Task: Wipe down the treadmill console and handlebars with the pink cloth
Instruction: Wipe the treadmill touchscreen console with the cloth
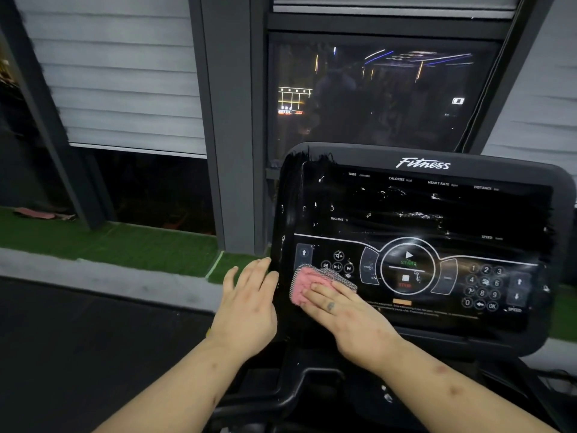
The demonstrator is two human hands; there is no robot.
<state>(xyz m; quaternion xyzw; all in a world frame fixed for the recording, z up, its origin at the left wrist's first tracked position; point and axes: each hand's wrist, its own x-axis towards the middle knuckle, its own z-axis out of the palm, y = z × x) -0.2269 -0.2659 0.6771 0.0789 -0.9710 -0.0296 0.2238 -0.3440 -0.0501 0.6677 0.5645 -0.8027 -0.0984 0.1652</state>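
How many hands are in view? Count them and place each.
2. The left hand rests at the console's left edge; the right hand presses the pink cloth on its lower left. None hidden.

The right hand [352,320] covers part of the pink cloth [304,284]; fine print [421,309] on the console [421,201] is unreadable.

The treadmill console [421,210] carries the pink cloth [304,285] at its 8 o'clock corner, pressed under the flat right hand [349,320]. The left hand [246,307] lies just beside its 9 o'clock edge.
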